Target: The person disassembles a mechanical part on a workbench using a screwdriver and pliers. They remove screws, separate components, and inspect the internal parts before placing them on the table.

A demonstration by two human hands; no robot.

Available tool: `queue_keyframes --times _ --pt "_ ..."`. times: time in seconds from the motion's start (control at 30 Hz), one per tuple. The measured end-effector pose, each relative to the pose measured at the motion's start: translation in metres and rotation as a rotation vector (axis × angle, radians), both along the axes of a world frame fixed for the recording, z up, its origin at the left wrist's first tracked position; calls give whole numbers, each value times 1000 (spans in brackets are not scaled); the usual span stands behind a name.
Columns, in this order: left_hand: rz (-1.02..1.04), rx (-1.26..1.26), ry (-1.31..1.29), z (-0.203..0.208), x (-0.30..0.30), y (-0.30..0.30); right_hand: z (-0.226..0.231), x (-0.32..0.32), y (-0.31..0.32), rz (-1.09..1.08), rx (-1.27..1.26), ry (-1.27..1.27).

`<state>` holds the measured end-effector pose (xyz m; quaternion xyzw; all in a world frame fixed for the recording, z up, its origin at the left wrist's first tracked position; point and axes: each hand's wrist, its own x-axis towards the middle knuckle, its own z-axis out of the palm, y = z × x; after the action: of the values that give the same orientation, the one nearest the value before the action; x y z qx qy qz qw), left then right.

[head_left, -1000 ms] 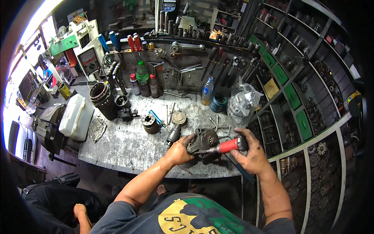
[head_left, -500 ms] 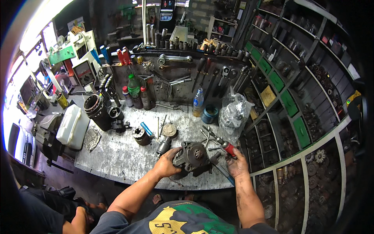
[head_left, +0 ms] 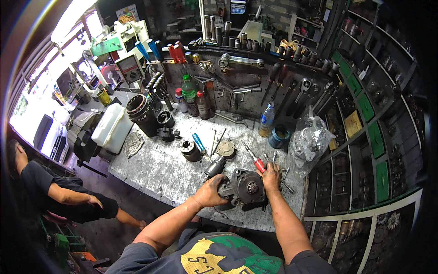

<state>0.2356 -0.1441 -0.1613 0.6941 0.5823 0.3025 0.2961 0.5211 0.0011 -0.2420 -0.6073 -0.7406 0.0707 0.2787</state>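
My left hand grips the left side of a dark, greasy starter motor housing, whose small toothed pinion faces up. My right hand is just beyond the housing's right side, closed around the rear of a red-handled screwdriver. The screwdriver's blade points away and left, over the bench. Some of my right fingers are hidden behind the hand. Close to my left hand lies a grey cylindrical part, with a round metal cover beyond it.
On the metal bench are a dark ring-shaped part, a blue-handled tool, a blue pot, a plastic bottle and a bag of parts. A white box stands left. Another person is at far left.
The view has swung left, bringing more of the other person in. My right hand has moved left and away with the screwdriver, closer to the starter housing. My left hand keeps its grip.
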Motion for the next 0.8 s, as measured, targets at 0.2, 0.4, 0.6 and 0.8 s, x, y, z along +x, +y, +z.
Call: queue_keyframes --times 0.2,0.4,0.6,0.8 --pt "-61 46 -113 -5 -2 4 106 -7 -48 -146 60 413" --pt "-317 192 -262 -17 -21 15 180 -77 -184 95 38 205" --pt "-411 258 -209 -22 -34 19 162 -140 -207 -130 89 -162" --pt "-372 339 -283 -22 -35 25 154 -142 -208 -189 33 108"
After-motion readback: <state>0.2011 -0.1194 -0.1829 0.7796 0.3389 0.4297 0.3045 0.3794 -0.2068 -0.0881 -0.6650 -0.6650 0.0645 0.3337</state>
